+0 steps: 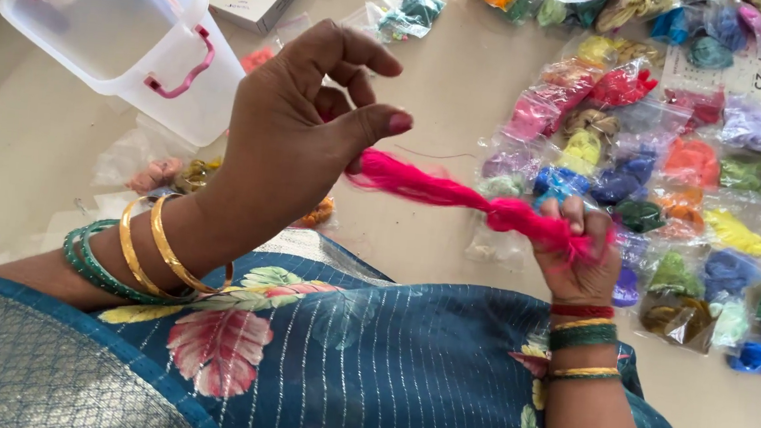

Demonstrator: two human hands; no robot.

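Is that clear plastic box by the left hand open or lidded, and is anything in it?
Open and apparently empty: the clear box shows no lid on its rim, pink handles hanging loose, and only bare walls inside.

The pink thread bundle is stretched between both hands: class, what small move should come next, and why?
Probably the left hand should draw its end of the pink thread bundle further out. The right hand grips the bunched end firmly, while the left pinches only thin strands between thumb and fingertips, so a gentle pull would likely separate them.

Gold and green bangles (133, 261) on both wrists; blue floral garment (340, 357), striped silver.
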